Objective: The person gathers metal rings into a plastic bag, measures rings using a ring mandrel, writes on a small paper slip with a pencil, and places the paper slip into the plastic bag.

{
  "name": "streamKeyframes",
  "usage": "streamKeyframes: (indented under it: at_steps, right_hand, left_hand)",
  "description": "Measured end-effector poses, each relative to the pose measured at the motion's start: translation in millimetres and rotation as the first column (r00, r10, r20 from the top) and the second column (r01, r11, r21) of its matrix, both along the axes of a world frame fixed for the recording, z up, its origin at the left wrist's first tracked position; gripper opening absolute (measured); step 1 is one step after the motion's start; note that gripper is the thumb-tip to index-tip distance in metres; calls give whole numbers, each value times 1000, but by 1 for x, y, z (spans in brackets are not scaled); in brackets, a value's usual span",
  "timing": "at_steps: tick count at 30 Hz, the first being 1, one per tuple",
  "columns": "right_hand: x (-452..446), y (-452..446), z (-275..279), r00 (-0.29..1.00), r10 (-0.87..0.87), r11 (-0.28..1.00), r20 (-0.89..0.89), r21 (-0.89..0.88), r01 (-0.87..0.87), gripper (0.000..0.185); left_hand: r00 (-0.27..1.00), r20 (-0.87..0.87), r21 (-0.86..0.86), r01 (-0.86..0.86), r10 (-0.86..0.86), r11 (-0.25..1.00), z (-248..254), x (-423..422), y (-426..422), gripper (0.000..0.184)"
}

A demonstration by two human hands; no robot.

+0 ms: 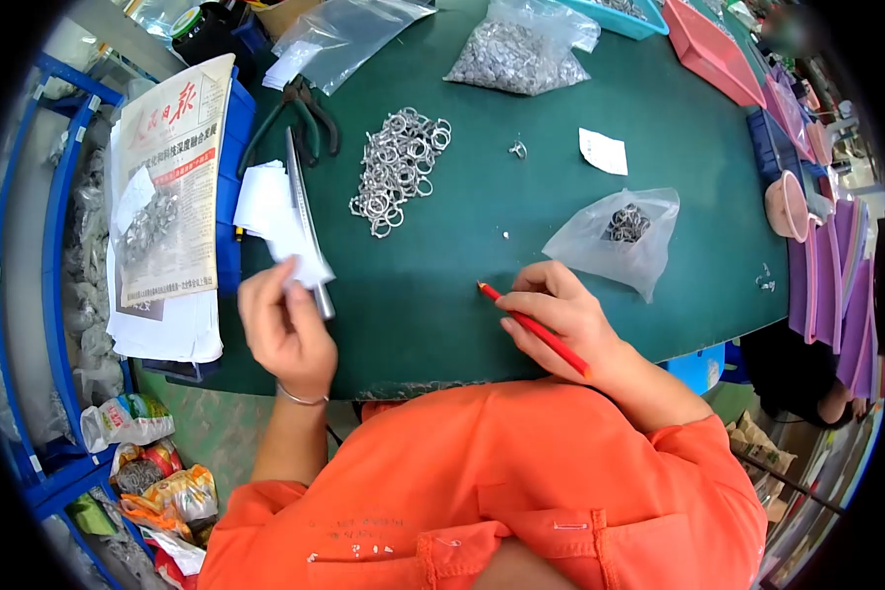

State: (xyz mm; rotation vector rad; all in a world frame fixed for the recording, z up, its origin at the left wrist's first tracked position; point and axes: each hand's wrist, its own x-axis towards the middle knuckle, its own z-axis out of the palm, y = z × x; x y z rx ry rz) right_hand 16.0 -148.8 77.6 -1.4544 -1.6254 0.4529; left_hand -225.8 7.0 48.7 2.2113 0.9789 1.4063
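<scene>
Over the green worktable [413, 305], the left hand [287, 324] pinches a white paper slip [311, 265] by one edge, probably to leave its face clear; right hand [565, 317] is closed around a slim red pencil [549, 339], writing-style. Silver metal rings [395, 165] sit heaped beyond, handy for both, I guess.

The left hand [287, 320] hides part of the white paper slip [308, 264].

Red pencil [555, 343]; white slip [311, 267]; bagged rings [627, 224] maybe grey.
</scene>
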Motion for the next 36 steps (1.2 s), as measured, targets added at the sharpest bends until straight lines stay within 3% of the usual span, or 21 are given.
streamKeyframes:
  at_steps: [1,2,3,4,6,7,8,10,12,14,19,22,24,25,28,32,36]
  right_hand:
    - [0,-5,-4,998,-29,989,62,-142,38,22]
    - [1,-7,-9,998,-24,989,54,-146,31,22]
    - [1,-8,-13,998,-53,988,36,-146,58,21]
    - [1,-9,-16,996,-83,986,19,-146,85,20]
    - [5,-9,-20,982,-186,982,24,22,186,17]
    - [2,-14,-18,959,-278,961,-50,-5,278,14]
    - [-1,-18,-16,922,-368,930,-119,-38,366,13]
    - [3,-28,-26,895,-363,930,-257,-34,367,12]
    - [-2,-24,-30,843,-379,925,-381,-131,356,10]
    - [-8,-16,-37,863,-374,927,-339,-145,345,10]
    - [-8,-8,-46,909,-342,937,-237,-160,311,9]
    - [-8,-4,-55,923,-341,940,-179,-58,336,10]
    - [-11,-5,-60,874,-400,916,-276,-130,379,11]
    - [-12,-5,-61,873,-402,916,-276,-136,378,11]
    - [-11,-4,-61,858,-418,908,-297,-130,397,11]
    - [-11,-4,-59,850,-420,907,-318,-127,401,10]
    - [-12,-4,-58,777,-429,899,-461,-138,415,9]
  left_hand:
    - [983,100,-197,172,-155,965,7,11,-11,22]
    - [934,229,-363,345,-276,866,11,21,-20,22]
    - [883,245,-517,468,-400,717,11,30,-20,22]
    - [814,285,-647,553,-507,525,10,39,-17,21]
    - [763,240,-774,523,-601,355,-3,54,-16,22]
    - [746,44,-662,520,-665,539,-9,59,-15,22]
    - [747,45,-669,516,-664,535,-11,63,-15,22]
    - [727,-186,-515,501,-661,696,-14,67,-16,22]
    - [729,-230,-467,499,-645,730,-16,69,-14,20]
    - [698,-348,-329,534,-626,779,-17,72,-9,21]
    - [638,-392,-326,577,-662,749,-16,73,0,24]
    - [688,-446,-289,495,-573,819,-12,72,-4,29]
    - [707,-419,-151,564,-570,812,-8,72,-12,39]
    - [687,-420,-166,584,-593,795,-6,71,-15,48]
    - [621,-510,-226,571,-595,789,-11,73,-24,51]
    - [628,-567,-37,627,-533,778,-30,78,-19,43]
    - [611,-487,-126,658,-624,743,-14,77,-13,36]
